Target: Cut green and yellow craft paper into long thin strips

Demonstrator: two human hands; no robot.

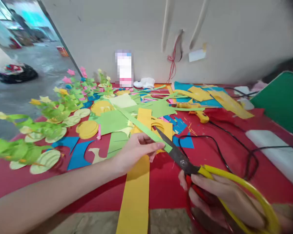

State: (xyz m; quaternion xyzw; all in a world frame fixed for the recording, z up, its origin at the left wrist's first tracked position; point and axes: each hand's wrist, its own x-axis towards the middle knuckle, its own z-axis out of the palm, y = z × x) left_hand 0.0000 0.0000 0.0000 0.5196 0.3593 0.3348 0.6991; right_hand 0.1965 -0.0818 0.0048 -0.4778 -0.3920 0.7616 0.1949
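The left hand (136,151) pinches a narrow green paper strip (141,126), which runs up-left over the red-covered table (166,182). The right hand (222,198) grips yellow-handled scissors (183,159), dark metal blades closed on the strip's near end. A flat yellow paper band (136,191) lies below. No writing is legible.

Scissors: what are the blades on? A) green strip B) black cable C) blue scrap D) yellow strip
A: the right hand works the scissors, whose blades close on the green strip that the left hand pinches; the yellow strip lies flat on the table below.
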